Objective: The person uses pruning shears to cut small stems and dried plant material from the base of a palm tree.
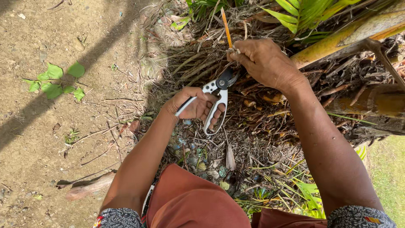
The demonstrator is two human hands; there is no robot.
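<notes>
- The left hand (195, 104) is wrapped around the white handles of a pair of pruning shears (215, 99), fingers through the lower loop; the handles stand partly apart, so the squeeze does not look finished.
- The dark blades point up and right, meeting the base of a thin orange-yellow stem (226, 28) just under the right hand (263, 61).
- The right hand pinches that stem tightly between thumb and fingers, holding it upright against the tangle of dry fronds (202, 63).
- Judging from this, the cut is in hand but not done: the stem seems to be in one piece, though its lower end is hidden behind the fingers.
- Many dry stalks remain uncut around the palm base (358, 29); bare soil (63, 139) lies at the left.
</notes>
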